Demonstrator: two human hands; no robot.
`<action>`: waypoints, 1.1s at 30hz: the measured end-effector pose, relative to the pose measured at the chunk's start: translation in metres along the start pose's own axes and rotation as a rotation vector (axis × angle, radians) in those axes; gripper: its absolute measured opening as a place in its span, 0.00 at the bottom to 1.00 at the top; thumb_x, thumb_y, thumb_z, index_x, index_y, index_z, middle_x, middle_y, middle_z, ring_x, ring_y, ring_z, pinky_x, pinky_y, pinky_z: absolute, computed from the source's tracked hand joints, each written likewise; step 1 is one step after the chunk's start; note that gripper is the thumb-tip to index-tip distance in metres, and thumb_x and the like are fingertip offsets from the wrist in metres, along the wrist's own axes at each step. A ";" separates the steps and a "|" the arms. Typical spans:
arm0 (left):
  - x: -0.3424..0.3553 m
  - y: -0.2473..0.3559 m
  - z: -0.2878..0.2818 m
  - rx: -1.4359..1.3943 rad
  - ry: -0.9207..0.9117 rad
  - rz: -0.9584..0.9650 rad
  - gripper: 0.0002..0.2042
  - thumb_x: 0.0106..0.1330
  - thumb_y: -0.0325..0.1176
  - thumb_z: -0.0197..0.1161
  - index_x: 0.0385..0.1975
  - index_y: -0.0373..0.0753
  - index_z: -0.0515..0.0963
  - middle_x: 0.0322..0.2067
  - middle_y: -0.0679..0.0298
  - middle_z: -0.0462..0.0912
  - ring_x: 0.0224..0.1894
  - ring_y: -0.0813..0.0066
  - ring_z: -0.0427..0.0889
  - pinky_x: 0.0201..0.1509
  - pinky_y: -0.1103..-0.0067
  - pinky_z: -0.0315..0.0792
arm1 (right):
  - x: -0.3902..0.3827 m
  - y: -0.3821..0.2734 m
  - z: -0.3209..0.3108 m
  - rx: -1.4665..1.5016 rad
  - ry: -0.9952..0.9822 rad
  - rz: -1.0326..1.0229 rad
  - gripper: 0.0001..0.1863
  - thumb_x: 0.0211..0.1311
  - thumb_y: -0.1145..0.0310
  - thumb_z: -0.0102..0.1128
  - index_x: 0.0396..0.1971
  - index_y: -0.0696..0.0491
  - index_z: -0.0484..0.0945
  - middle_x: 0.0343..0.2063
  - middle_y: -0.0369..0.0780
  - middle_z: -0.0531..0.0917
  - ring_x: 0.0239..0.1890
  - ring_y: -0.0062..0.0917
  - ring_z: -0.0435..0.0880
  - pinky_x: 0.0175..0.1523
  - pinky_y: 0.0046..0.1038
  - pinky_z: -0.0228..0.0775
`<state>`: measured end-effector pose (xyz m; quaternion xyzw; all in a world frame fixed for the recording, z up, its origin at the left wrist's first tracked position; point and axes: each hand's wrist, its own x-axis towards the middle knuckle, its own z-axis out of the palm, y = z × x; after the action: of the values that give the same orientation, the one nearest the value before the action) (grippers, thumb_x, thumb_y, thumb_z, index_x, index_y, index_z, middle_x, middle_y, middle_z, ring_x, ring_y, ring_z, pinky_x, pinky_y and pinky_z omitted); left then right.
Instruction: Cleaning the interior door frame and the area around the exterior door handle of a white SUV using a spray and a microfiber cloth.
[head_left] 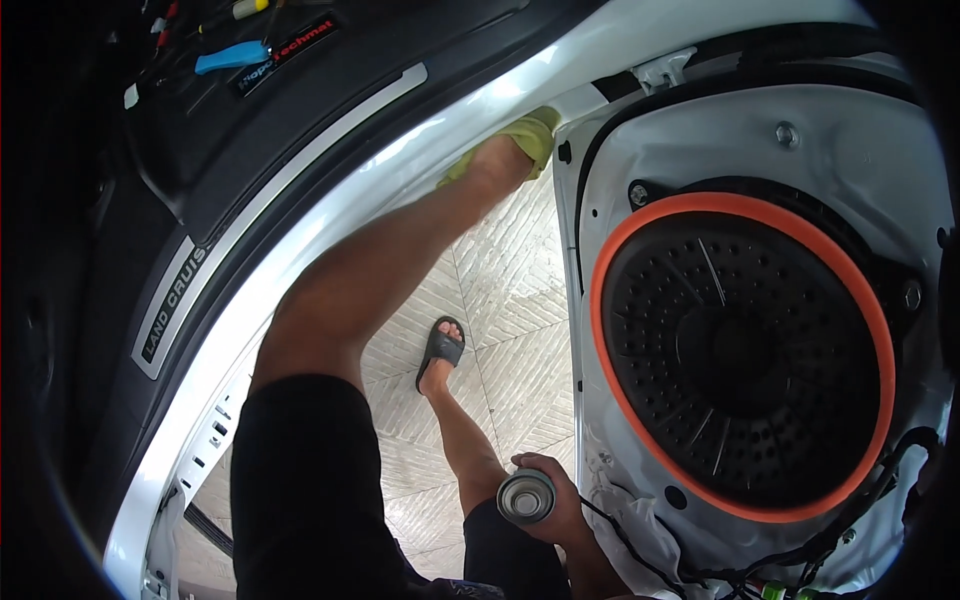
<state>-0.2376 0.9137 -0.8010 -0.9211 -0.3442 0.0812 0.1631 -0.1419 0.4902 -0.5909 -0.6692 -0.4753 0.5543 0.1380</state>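
Observation:
My left arm, in a black sleeve, reaches bent across to the white door sill at the top middle. A yellow-green cloth (538,135) covers most of my left hand (503,158) and is pressed against the white painted metal there; the fingers are hidden. Low in the view, my right hand (563,500) is wrapped round a metal spray can (527,497), whose round, ringed end faces up. Beside that hand, on the right, is the bare door panel (690,140), carrying a large black speaker (740,350) with an orange ring (603,270) round it.
Black cables (790,570) and a whitish sheet (640,520) hang along the door's lower part. At the upper left, a blue-handled tool (232,57) and other tools lie on dark trim. A metal sill plate (170,310) edges it. My sandalled foot (442,350) stands on pale patterned flooring (500,290).

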 end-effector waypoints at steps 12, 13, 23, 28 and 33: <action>-0.013 0.025 0.025 -0.140 -0.005 -0.103 0.18 0.73 0.34 0.55 0.60 0.43 0.79 0.60 0.63 0.80 0.62 0.65 0.78 0.67 0.70 0.70 | 0.007 0.002 0.003 -0.157 -0.022 -0.029 0.41 0.39 0.74 0.84 0.58 0.56 0.71 0.56 0.49 0.79 0.60 0.39 0.81 0.64 0.37 0.73; -0.019 0.019 0.017 -0.105 0.051 -0.168 0.21 0.74 0.35 0.54 0.64 0.41 0.76 0.65 0.64 0.76 0.66 0.64 0.75 0.72 0.70 0.66 | 0.009 0.000 0.002 -0.130 -0.015 -0.037 0.41 0.39 0.74 0.84 0.58 0.56 0.72 0.56 0.49 0.79 0.60 0.39 0.81 0.64 0.37 0.73; 0.033 0.032 0.055 -0.353 0.099 -0.180 0.23 0.72 0.36 0.57 0.68 0.48 0.74 0.67 0.69 0.74 0.72 0.65 0.69 0.75 0.65 0.61 | 0.025 -0.012 0.007 -0.081 0.033 -0.051 0.37 0.40 0.69 0.82 0.55 0.52 0.75 0.53 0.45 0.83 0.57 0.43 0.81 0.61 0.41 0.73; 0.016 0.038 0.035 0.344 -0.221 0.070 0.23 0.69 0.37 0.60 0.65 0.46 0.78 0.65 0.68 0.77 0.72 0.65 0.69 0.75 0.62 0.60 | 0.027 -0.022 0.013 -0.206 -0.011 -0.091 0.37 0.40 0.69 0.82 0.56 0.51 0.76 0.53 0.44 0.83 0.57 0.42 0.81 0.62 0.40 0.73; 0.001 0.021 0.006 0.052 -0.286 0.069 0.21 0.70 0.37 0.61 0.63 0.45 0.80 0.66 0.68 0.76 0.69 0.65 0.71 0.74 0.64 0.61 | 0.020 -0.037 0.006 -0.185 -0.021 -0.084 0.37 0.41 0.69 0.81 0.56 0.51 0.76 0.54 0.43 0.82 0.58 0.41 0.81 0.63 0.40 0.72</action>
<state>-0.2263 0.9011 -0.8141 -0.9069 -0.3295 0.2259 0.1335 -0.1665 0.5232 -0.5791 -0.6527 -0.5534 0.5088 0.0936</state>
